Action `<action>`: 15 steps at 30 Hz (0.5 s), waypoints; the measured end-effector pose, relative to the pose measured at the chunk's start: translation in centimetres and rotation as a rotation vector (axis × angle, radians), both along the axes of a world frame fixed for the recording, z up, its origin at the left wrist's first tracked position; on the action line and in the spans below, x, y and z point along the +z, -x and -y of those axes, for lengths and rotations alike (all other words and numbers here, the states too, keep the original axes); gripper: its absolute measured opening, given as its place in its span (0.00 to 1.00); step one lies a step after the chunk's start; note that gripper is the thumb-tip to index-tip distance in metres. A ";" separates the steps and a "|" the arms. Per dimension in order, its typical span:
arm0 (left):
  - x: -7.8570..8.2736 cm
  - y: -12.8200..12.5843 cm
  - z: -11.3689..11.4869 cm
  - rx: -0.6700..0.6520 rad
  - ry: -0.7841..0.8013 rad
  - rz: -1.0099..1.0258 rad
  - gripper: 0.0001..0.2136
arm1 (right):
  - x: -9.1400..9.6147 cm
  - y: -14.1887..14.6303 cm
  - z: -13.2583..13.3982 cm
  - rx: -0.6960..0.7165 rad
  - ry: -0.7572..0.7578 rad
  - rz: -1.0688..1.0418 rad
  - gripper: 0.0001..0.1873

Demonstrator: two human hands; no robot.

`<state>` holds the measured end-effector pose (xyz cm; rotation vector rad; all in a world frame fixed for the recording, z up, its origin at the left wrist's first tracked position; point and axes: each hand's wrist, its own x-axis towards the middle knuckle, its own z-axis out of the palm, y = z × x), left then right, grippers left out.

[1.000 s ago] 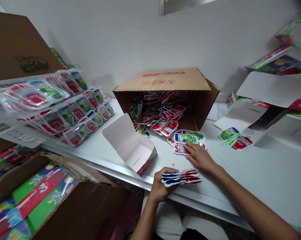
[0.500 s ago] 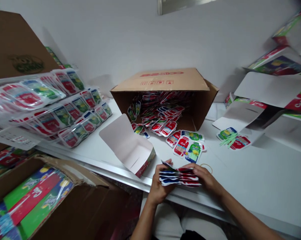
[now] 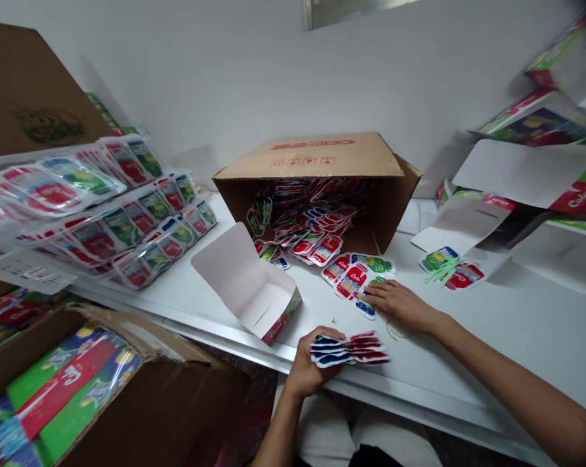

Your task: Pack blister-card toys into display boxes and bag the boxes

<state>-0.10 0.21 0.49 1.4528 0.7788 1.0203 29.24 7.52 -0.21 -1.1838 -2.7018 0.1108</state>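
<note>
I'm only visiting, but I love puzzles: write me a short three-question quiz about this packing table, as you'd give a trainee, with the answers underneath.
1. What lies partly under the person's right hand?
2. True or false: the large brown cardboard carton has its opening facing straight up.
3. Fill in: from the person's view, the small open cardboard box with white insides sits to the ____ of the stack of flat red-and-blue packets in the left hand.

Key:
1. A flat green-and-blue packet.
2. False; it faces the person.
3. Left.
</note>
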 end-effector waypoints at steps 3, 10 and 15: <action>0.1 -0.1 0.1 -0.016 0.022 0.012 0.16 | -0.5 0.5 0.7 -0.064 -0.048 -0.121 0.19; 0.4 0.2 -0.1 0.111 -0.183 -0.133 0.14 | 2.7 2.7 4.9 -0.148 0.449 -0.761 0.19; -0.2 -0.1 -0.1 0.120 -0.066 -0.027 0.38 | 4.5 4.3 6.8 0.014 0.828 -0.756 0.21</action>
